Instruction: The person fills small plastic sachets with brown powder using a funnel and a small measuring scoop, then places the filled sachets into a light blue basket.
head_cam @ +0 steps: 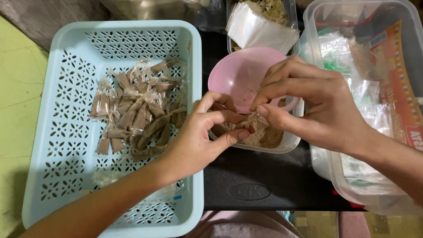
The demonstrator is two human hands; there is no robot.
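My left hand (pixel 200 136) and my right hand (pixel 308 103) meet over a clear tub of brown powder (pixel 269 136). Between their fingertips they pinch a small clear plastic packet (pixel 249 121) with brown powder in it. A pink bowl (pixel 240 72) sits tilted in the tub just behind the hands. To the left, a light blue perforated basket (pixel 66 132) holds a pile of several small filled packets (pixel 134 112) of the same brown powder.
A stack of empty clear bags (pixel 260 28) lies in a clear container at the top. A large clear bin (pixel 374 185) with plastic bags and a printed package stands on the right. The tubs rest on a black surface (pixel 264 180).
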